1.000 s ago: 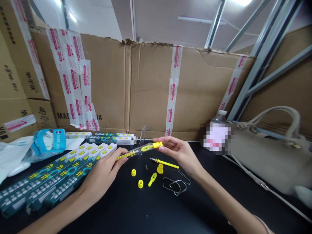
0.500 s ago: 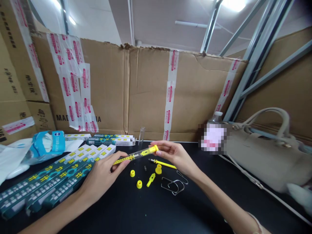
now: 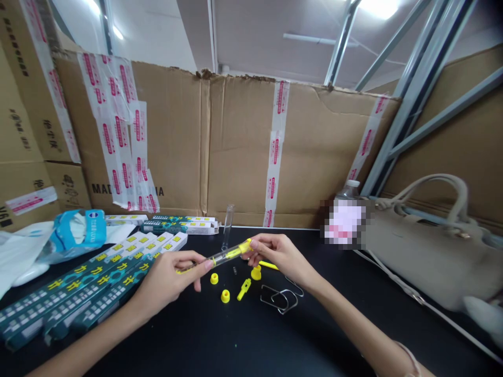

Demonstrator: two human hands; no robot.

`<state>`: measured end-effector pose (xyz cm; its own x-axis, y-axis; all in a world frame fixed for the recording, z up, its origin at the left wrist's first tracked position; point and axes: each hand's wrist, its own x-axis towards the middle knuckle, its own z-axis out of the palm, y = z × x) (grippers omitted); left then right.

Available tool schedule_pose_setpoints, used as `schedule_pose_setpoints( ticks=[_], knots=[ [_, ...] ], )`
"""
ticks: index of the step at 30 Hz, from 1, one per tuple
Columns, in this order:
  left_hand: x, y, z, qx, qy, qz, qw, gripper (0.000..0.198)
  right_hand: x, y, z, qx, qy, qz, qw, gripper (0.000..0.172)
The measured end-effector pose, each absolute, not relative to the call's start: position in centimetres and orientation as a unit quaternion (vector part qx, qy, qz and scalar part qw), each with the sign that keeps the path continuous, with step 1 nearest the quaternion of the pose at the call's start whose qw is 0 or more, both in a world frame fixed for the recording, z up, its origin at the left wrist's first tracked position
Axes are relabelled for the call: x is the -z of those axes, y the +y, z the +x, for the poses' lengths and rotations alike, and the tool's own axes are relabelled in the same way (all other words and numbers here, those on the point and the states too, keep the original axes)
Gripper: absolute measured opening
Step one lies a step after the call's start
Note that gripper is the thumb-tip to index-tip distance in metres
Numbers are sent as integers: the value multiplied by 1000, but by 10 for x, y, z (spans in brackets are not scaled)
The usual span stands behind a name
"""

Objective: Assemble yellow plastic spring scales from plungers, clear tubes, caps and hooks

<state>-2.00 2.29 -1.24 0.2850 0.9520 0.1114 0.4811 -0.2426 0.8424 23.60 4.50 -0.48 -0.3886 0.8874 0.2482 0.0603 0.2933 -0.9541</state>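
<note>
Lowered a little since the earlier frame, the tube (image 3: 225,257) slants above the table (image 3: 196,335), its right end farther off. Left hand (image 3: 168,277) pinches its left part between thumb and fingers; right hand (image 3: 277,255) pinches the yellow cap (image 3: 245,245) at its right end, now hiding the left tip of the rod (image 3: 269,265). Two rings (image 3: 214,278) lie nearer.

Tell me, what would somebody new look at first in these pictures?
Probably the clear tube with yellow parts, held slanting between the left hand and the right hand in the middle. Just below it, small yellow pieces stand out against the black table. Long green boxes on the left and a big beige bag on the right might come next.
</note>
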Motion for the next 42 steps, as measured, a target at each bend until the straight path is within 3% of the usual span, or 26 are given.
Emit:
schedule_pose_setpoints(
  ticks=[7, 10, 12, 16, 20, 30, 42],
  knots=[
    [16, 25, -22, -387, 435, 626, 518, 43, 7, 41, 233, -551, -642, -303, 438, 32],
    [12, 24, -21, -389, 429, 587, 565, 55, 7, 39, 231, -563, -633, -292, 443, 34],
    [10, 23, -19, -383, 434, 584, 569, 62, 6, 38, 230, -574, -626, -280, 448, 37],
    [10, 23, -18, -394, 448, 582, 553, 52, 5, 37, 228, -591, -612, -263, 454, 42],
    [10, 24, -21, -393, 457, 577, 551, 45, 5, 35, 224, -585, -633, -264, 434, 33],
    [18, 26, -20, -411, 458, 640, 460, 43, 13, 33, 224, -432, -701, -366, 434, 27],
    [11, 29, -24, -335, 461, 606, 556, 53, 18, 29, 215, -400, -681, -403, 462, 31]
  ],
)
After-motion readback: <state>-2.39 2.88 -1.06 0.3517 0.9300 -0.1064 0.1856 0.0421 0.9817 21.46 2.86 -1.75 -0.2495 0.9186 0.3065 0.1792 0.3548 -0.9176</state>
